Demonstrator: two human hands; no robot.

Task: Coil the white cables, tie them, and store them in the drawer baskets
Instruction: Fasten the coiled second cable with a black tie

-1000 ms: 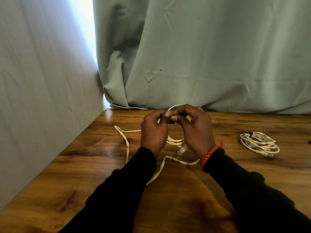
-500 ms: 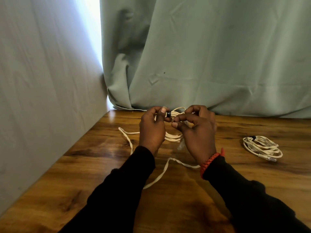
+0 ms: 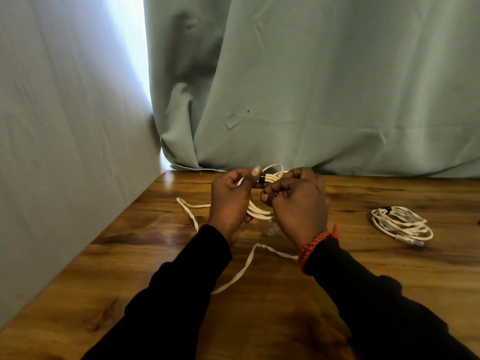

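Head view, looking down at two hands working above a wooden counter. Left hand and right hand both have their fingers curled round a partly coiled white cable, held just above the counter before the curtain; a small black tie sits on the upper strands between the thumbs. Loose cable trails across the counter toward the sleeves. A second coil, apparently already bound, lies well apart to the right. Judged from its sag, the cable is light, limp and springy, so loops may slip open; grip is best taken across the bundled strands beside the tie. No drawer baskets are visible.
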